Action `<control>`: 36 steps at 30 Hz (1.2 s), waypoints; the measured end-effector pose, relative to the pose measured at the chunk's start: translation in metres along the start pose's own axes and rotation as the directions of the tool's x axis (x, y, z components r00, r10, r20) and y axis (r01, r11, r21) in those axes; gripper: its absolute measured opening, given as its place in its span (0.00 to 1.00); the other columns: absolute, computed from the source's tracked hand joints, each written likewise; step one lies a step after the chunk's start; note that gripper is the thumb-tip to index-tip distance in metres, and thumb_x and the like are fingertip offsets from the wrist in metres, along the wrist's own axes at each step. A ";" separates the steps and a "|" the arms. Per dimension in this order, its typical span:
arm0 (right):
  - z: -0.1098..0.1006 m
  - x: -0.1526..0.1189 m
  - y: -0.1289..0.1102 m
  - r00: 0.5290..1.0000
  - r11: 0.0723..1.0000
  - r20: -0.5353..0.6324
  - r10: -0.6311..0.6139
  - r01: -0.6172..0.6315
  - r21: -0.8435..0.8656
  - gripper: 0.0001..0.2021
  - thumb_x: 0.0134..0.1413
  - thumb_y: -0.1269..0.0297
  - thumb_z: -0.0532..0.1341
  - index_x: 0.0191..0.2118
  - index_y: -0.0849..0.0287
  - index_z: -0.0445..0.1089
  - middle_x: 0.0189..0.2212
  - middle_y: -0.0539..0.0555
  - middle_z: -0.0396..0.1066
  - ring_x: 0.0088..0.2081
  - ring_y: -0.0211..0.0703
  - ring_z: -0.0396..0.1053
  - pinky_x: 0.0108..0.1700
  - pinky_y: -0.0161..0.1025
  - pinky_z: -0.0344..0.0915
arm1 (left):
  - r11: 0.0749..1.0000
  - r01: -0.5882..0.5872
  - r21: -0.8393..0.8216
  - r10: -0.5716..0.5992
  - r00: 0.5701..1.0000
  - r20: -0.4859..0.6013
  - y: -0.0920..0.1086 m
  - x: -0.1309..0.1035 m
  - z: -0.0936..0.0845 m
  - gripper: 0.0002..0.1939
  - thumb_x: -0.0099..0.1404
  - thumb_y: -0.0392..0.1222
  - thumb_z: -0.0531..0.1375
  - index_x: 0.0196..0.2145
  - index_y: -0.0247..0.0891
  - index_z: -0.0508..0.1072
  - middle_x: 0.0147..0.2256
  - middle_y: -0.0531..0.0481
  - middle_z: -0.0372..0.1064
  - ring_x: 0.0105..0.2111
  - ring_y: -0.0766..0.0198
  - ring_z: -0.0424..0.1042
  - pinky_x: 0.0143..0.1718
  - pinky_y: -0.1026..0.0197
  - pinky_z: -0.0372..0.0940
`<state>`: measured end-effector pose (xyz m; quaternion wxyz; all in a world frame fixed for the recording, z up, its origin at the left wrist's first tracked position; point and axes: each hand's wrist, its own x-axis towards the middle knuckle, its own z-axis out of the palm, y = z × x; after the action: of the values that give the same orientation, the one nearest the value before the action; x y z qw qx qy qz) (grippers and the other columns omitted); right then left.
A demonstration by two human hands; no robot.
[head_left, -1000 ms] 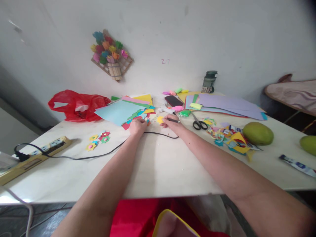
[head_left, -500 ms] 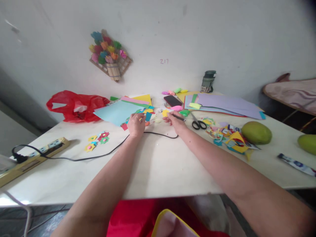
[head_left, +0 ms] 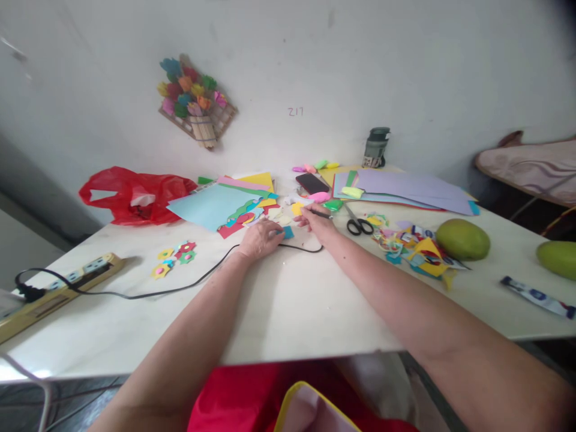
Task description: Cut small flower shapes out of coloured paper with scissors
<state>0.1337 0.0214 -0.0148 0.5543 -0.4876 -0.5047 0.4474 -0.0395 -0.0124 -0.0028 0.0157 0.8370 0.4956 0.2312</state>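
My left hand (head_left: 261, 239) rests low over the table, its fingers closed at the edge of a small blue paper piece (head_left: 288, 232). In my right hand (head_left: 315, 221) is a dark pen (head_left: 320, 214), gripped between the fingers. Just beyond the right fingertips sits a small yellow paper piece (head_left: 297, 208); whether they touch it I cannot tell. Behind the left hand lie coloured paper scraps, among them a red piece (head_left: 228, 231) and a wavy green strip (head_left: 245, 209). Black-handled scissors (head_left: 360, 226) lie to the right of my right hand.
A black cable (head_left: 166, 294) crosses the table from a power strip (head_left: 58, 291). Paper flowers (head_left: 186, 257) lie left. Paper sheets (head_left: 400, 187), a phone (head_left: 312, 183), a red plastic bag (head_left: 135, 195) and a bottle (head_left: 377, 147) stand behind. Scraps (head_left: 427, 255) and green fruit (head_left: 463, 239) are right.
My left hand has come down and right towards my right hand, bringing the blue paper piece to the table. My right hand stays nearly in place with the pen.
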 end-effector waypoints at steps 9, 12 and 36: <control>-0.003 -0.004 -0.001 0.987 0.982 0.078 -0.141 0.149 -0.114 0.11 0.51 0.66 0.57 0.20 0.58 0.62 0.13 0.47 0.62 0.17 0.31 0.56 0.20 0.29 0.52 | 0.991 -0.087 0.106 0.057 0.965 0.256 -0.005 -0.006 -0.006 0.20 0.60 0.53 0.56 0.49 0.50 0.73 0.58 0.52 0.61 0.60 0.54 0.55 0.61 0.54 0.47; -0.005 -0.002 0.003 0.981 0.977 0.085 -0.174 0.183 -0.112 0.11 0.49 0.64 0.58 0.19 0.58 0.62 0.13 0.47 0.63 0.18 0.33 0.57 0.21 0.31 0.53 | 0.991 -0.029 0.128 -0.023 0.920 0.391 0.001 -0.008 -0.012 0.25 0.60 0.58 0.54 0.55 0.55 0.66 0.63 0.54 0.51 0.64 0.49 0.43 0.62 0.44 0.37; -0.015 0.001 -0.001 0.930 0.799 0.255 -0.266 0.360 -0.481 0.10 0.51 0.60 0.54 0.24 0.58 0.65 0.16 0.46 0.66 0.23 0.36 0.65 0.29 0.32 0.57 | 0.910 0.415 -0.004 -0.415 0.908 -0.060 0.010 0.013 0.020 0.10 0.50 0.50 0.64 0.25 0.41 0.75 0.42 0.46 0.72 0.52 0.47 0.60 0.56 0.46 0.48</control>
<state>0.1486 0.0205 -0.0138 0.4218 -0.4873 -0.7269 0.2372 -0.0179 -0.0029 -0.0131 0.0461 0.7055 0.6634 0.2452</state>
